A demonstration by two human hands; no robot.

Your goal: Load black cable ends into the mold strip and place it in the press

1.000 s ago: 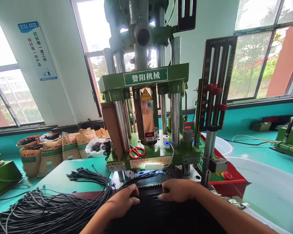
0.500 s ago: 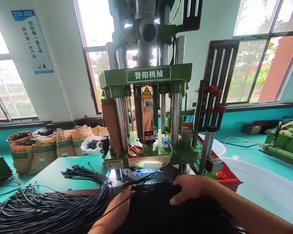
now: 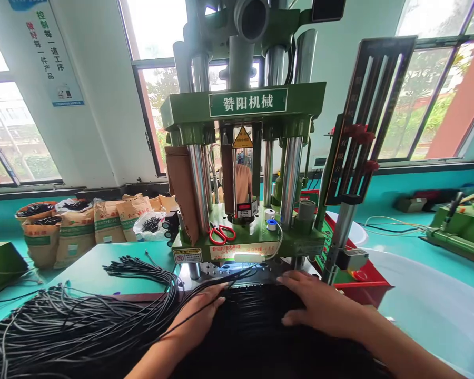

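Note:
My left hand (image 3: 199,311) lies flat on a row of black cables (image 3: 253,310) spread over the plate in front of the green press machine (image 3: 245,173). My right hand (image 3: 319,305) rests palm down on the right part of the same cable row, fingers stretched toward the machine's opening. A big loose bundle of black cables (image 3: 71,326) lies to the left of my left hand, its ends fanned out on the table (image 3: 102,268). Neither hand grips anything.
Red-handled scissors (image 3: 221,234) and small tape rolls (image 3: 269,218) sit on the machine's base. Brown sacks (image 3: 79,231) stand at the back left by the wall. A white tub (image 3: 426,305) is at the right, beside a red control panel (image 3: 359,279).
Both hands slid forward over the cable row toward the machine, fingers flattening out. My head moved closer, so the machine looks larger.

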